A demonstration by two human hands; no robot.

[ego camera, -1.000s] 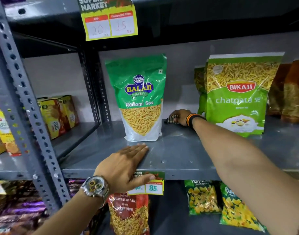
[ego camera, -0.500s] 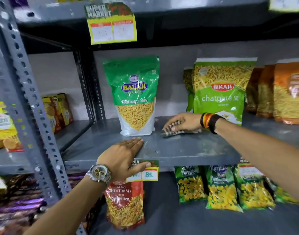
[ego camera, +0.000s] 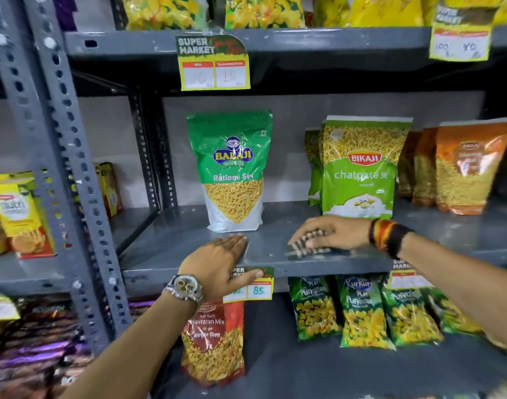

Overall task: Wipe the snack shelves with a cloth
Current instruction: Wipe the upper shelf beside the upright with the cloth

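Hands on the grey shelf (ego camera: 275,249), cloth under the right one.

The shelf carries a Balaji bag (ego camera: 232,171) upright near its middle and a Bikaji bag (ego camera: 360,168) to the right, both toward the back. The left hand (ego camera: 217,264) lies flat and released at the front edge, thumb over a price tag (ego camera: 259,287). The right hand (ego camera: 325,236), near the front edge just before the Bikaji bag, presses the checked cloth (ego camera: 301,250) on the shelf, fingers spread over it.
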